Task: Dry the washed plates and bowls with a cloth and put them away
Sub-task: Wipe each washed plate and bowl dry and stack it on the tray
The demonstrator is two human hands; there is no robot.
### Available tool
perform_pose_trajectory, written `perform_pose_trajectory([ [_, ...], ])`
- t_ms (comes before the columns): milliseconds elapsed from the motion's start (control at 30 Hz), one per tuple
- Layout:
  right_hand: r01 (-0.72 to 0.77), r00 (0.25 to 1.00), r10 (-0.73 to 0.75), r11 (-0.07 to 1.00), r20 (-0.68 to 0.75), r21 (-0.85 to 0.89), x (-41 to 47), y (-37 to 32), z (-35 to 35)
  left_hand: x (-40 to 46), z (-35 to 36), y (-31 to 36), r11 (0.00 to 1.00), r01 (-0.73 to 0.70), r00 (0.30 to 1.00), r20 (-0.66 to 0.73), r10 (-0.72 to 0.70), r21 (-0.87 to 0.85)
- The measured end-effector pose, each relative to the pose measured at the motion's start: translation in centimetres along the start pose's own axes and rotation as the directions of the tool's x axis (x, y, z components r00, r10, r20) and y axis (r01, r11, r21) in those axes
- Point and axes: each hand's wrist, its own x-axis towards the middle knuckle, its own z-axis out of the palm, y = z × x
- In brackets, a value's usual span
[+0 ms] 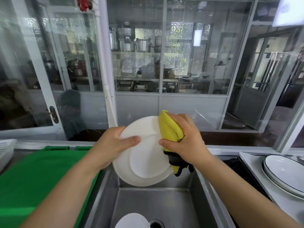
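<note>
Above the steel sink (105, 195), the white plate (144, 162) tilts toward the person, probably so its face can be wiped. The left hand (113, 143) grips its rim at 10 o'clock; the right hand (184, 139) clutches the yellow cloth (170, 129) against its 2 o'clock edge. 1 white dish (132, 221) waits below; black-rimmed plates (284, 173) sit stacked at 3 o'clock.

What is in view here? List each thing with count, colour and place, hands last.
divided plate: one, white, held tilted above the sink
cloth: one, yellow with dark trim, against the plate's right edge
sink: one, steel, bottom centre
white dish: one, in the sink by the drain
dark-rimmed plates: stacked, white, on the right counter
green board: one, left of the sink
left hand: grips the plate's left rim
right hand: grips the cloth
</note>
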Motion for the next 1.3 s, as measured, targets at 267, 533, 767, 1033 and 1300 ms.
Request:
perform_pose_trajectory([
  [267, 0.251, 0.956, -0.202, 0.939, 0.213, -0.236, 2.2, -1.5, -0.1, 0.0, 1.9, 0.4, 0.993, -0.05, 0.996, -0.062, 0.057, 0.109],
  [533, -0.209, 0.947, 0.304, 0.826, -0.101, 0.523, 0.1, 0.6, 1.5, -1.4, 1.6, 0.8, 0.982, -0.163, 0.942, -0.31, 0.128, -0.091],
  [767, -0.247, 0.886, 0.422, 0.78, -0.191, 0.574, -1.1, 1.3, 2.1, -1.4, 2.0, -1.5, 0.967, -0.117, 0.967, -0.247, 0.059, -0.227],
  [1033, 0.034, 0.999, -0.028, 0.99, 0.046, -0.139, -1.3, -0.6, 0.8, -0.1, 1.2, -0.1, 0.98, -0.028, 0.999, 0.04, 0.02, 0.199],
  [1300, 0.315, 0.947, -0.264, 0.867, 0.181, -0.387, 0.3, -1.9, 0.3, -0.6, 2.5, -0.1, 0.976, -0.13, 0.991, -0.001, 0.132, 0.172],
])
